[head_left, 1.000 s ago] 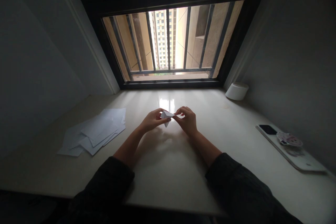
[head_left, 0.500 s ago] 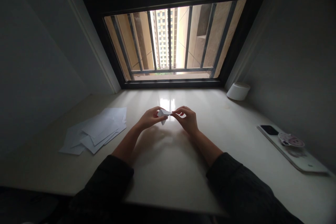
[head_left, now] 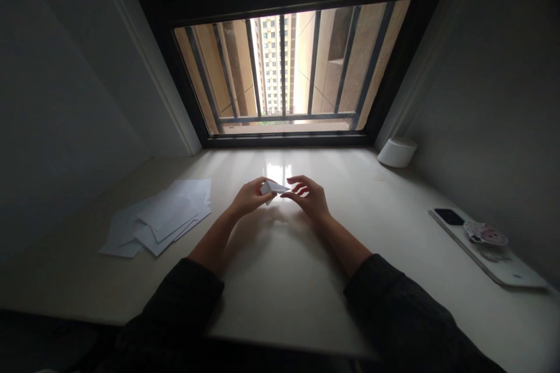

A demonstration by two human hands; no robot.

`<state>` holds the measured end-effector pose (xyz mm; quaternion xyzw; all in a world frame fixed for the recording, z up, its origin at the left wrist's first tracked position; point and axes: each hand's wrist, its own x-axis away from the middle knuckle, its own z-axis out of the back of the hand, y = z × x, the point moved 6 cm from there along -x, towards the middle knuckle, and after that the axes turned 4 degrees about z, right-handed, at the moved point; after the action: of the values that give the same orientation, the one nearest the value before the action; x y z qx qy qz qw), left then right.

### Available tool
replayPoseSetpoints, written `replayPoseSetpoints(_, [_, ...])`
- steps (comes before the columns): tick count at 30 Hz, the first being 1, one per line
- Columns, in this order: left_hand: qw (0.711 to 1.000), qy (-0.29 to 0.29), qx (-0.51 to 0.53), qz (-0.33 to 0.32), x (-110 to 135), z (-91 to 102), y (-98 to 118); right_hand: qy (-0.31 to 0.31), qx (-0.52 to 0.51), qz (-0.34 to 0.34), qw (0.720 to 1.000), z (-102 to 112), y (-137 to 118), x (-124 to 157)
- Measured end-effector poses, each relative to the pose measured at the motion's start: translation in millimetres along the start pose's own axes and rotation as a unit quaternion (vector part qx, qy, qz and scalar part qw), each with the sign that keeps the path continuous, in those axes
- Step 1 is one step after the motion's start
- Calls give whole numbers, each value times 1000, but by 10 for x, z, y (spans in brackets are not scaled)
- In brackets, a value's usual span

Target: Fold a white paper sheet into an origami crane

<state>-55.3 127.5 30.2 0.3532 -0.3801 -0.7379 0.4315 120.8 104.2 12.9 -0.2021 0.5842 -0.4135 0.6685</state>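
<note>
A small piece of folded white paper (head_left: pixel 273 187) is held above the tabletop, its pointed end towards the right. My left hand (head_left: pixel 248 197) grips its left side between thumb and fingers. At the pointed end is my right hand (head_left: pixel 311 198), with thumb and forefinger parted around the tip. Whether the right thumb touches the paper I cannot tell. The lower part of the folded paper is partly behind my left thumb.
Loose white paper sheets (head_left: pixel 164 213) lie overlapping on the left of the white tabletop (head_left: pixel 280 285). To the right lies a phone (head_left: pixel 490 250) with a round pinkish grip on its back. A white container (head_left: pixel 397 152) stands near the barred window (head_left: pixel 284 70).
My right thumb and fingers have spread apart from their pinch on the paper's tip. The folded paper has turned slightly in my left hand, and its downward flap shows less.
</note>
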Motion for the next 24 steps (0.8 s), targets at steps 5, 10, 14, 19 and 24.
replayPoseSetpoints(5, [1000,14,-3,11,-11,-8,-36,-50,-46,-13,998,-116,52,22])
replayPoseSetpoints(10, [999,4,16,30,-29,-67,-102,-20,-6,13,1000,-86,42,39])
replayPoseSetpoints(14, [998,-14,36,56,-38,-132,-143,-5,51,47,998,-58,2,50])
replayPoseSetpoints(19, [996,-29,42,76,-46,-168,-166,4,93,72,993,-41,-70,57])
replayPoseSetpoints(24, [997,-10,30,74,-28,-153,-147,11,129,84,988,-23,-135,63])
